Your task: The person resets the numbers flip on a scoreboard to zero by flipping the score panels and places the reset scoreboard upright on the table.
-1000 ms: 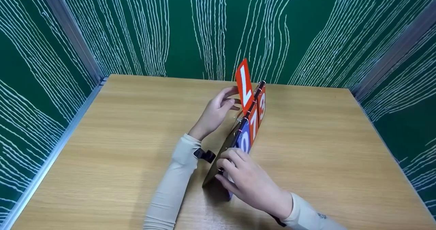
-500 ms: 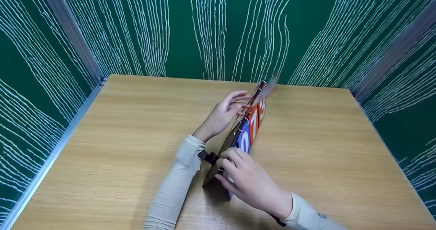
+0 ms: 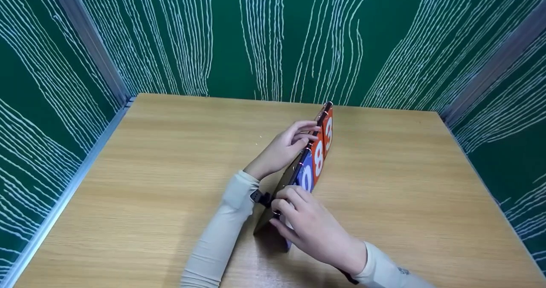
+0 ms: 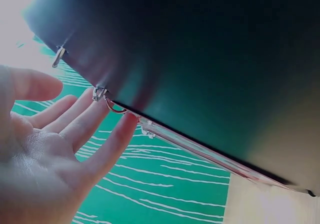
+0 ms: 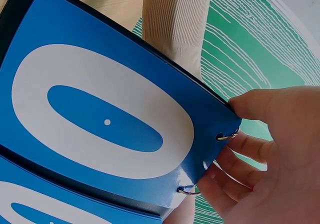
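A tabletop flip scoreboard point(image 3: 292, 175) stands tent-like on the table, its long top edge running away from me. Red cards hang at its far half: an 8 card point(image 3: 318, 156) and a 3 card point(image 3: 328, 131). Nearer are blue cards, including a large 0 card point(image 5: 170, 84) in the right wrist view. My right hand point(image 3: 318, 228) grips the near top corner, thumb on one side, fingers by the rings. My left hand point(image 3: 277, 151) reaches over the top edge at the 8 card, fingers extended. The dark back panel point(image 4: 210, 74) fills much of the left wrist view.
The wooden table point(image 3: 162, 160) extends to both sides of the scoreboard. Green walls point(image 3: 230, 36) with white wavy lines enclose it at the back and sides, joined by grey corner posts point(image 3: 87, 36).
A red card stood raised behind the top edge, then swung over to the front; the middle red number went from 7 to 8. My left hand moved right and nearer; my right hand stayed.
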Motion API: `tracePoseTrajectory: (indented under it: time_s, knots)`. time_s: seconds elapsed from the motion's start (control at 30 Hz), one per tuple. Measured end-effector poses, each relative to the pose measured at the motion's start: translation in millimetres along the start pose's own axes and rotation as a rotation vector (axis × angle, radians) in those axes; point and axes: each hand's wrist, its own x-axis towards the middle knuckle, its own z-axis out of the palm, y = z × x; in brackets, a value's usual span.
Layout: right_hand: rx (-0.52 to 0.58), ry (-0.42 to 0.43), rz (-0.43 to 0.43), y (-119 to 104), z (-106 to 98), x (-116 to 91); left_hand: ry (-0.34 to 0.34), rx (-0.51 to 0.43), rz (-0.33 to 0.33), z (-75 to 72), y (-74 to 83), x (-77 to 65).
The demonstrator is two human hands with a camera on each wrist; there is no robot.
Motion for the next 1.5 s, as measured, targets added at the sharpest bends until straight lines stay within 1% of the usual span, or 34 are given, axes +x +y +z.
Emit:
tracePoseTrajectory:
  time_s: [0.2, 0.4, 0.6, 0.73, 0.83, 0.97, 1.03, 1.13, 1.23, 1.5]
  knots:
    - [0.009, 0.002, 0.000, -1, -1, 0, -0.008, 0.002, -0.004, -1.3, 0.0, -0.8]
    - [0.013, 0.001, 0.001, -1, -2, 0, 0.034, 0.045, -0.028, -3.6, 0.4, -1.5]
    - [0.012, 0.009, 0.002, -1, -2, 0, 0.063, 0.045, -0.053, -7.2, -3.4, -1.2]
    - [0.008, 0.009, 0.000, -1, -2, 0, 0.080, 0.069, -0.097, -9.0, -10.5, 0.7]
    - [0.009, 0.008, -0.001, -1, -2, 0, 0.094, 0.114, -0.145, -9.6, -17.2, 2.4]
    - [0.011, 0.010, -0.002, -1, -2, 0, 0.104, 0.190, -0.225, -11.5, -24.7, 3.5]
    - [0.010, 0.009, -0.001, -2, -2, 0, 0.093, 0.202, -0.264, -12.6, -28.2, 3.7]
    - [0.011, 0.005, 0.001, -2, -2, 0, 0.067, 0.205, -0.321, -13.7, -33.5, 3.2]
    - [0.011, 0.001, 0.004, -2, -1, -1, 0.040, 0.191, -0.362, -13.8, -38.1, 3.0]
    - [0.009, 0.003, 0.004, -1, -2, 0, 0.024, 0.118, -0.432, -12.8, -47.3, 4.8]
